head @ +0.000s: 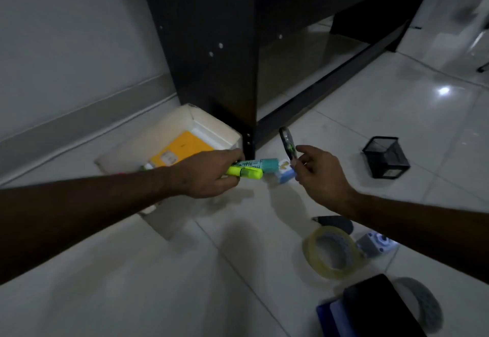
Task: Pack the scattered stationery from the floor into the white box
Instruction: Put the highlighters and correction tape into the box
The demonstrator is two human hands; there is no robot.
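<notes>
While two markers, a yellow highlighter (244, 172) and a teal marker (258, 165), were held loosely bunched in the left hand (205, 173) beside the white box (211, 127) and a small clip-like item (288, 144) was pinched in the right hand (321, 175), a drop short of the box was judged likely.
</notes>
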